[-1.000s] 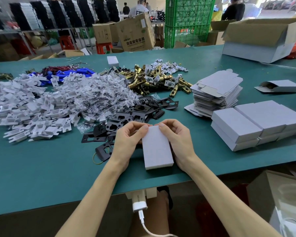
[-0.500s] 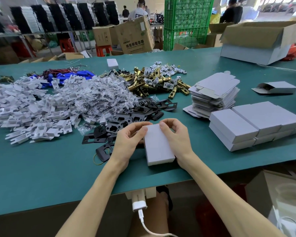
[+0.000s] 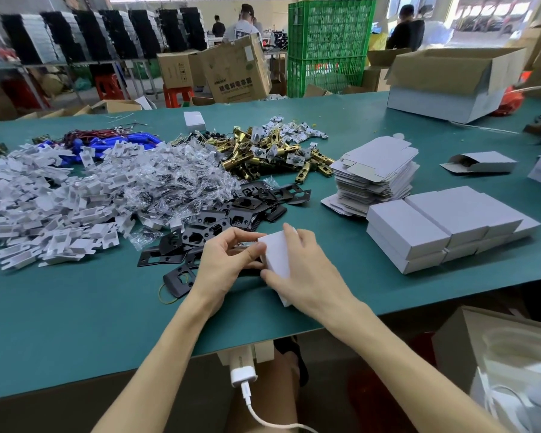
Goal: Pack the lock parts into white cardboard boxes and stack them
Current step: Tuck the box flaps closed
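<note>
Box (image 3: 277, 254) pinched by left hand (image 3: 225, 264), right hand (image 3: 306, 276) curled over it.

Two hands are counted, the left hand (image 3: 228, 267) and the right hand (image 3: 306, 276), holding one white box (image 3: 277, 254). At three o'clock closed boxes (image 3: 406, 226) are stacked in two layers. One stack of flat blanks (image 3: 375, 164) is seen at one o'clock.

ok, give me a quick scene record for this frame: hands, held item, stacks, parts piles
left hand: grips the white cardboard box from its left
right hand: curled over the box from its right
flap state: hidden by the fingers
closed white boxes: two layers, right of the hands
flat box blanks: piled beyond that stack
black plates: heap just beyond the left hand
brass latches: heap farther back
surface: green table
</note>
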Demonstrator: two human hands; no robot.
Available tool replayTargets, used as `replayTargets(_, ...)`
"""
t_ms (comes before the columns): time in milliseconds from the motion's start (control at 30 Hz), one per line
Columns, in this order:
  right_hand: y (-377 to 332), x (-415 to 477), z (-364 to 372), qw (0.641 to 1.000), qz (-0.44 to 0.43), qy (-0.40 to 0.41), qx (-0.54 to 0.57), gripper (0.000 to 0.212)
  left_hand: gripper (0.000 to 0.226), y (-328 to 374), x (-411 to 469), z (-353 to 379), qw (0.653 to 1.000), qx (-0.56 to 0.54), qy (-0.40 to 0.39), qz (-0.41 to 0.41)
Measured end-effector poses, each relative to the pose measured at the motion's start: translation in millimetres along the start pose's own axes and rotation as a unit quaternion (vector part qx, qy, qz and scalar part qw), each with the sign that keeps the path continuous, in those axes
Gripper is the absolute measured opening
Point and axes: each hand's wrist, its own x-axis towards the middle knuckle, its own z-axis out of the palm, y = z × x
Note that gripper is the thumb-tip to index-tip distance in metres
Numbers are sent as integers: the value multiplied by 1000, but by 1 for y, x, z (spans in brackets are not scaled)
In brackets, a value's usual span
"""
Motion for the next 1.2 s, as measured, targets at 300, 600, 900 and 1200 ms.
replayTargets(300,37,12,-82,990,11,127,-54,66,16,-1,1,1,1000,1,11,2)
replayTargets(600,98,15,-138,981,108,125,-104,53,10,-4,4,1,999,37,1,5)
replayTargets(900,90,59,-141,977,44,153,-141,57,9,-5,2,-1,999,34,1,8)
replayTargets(1200,80,110,-127,956,84,72,-270,48,9,-1,0,0,999,32,2,-7)
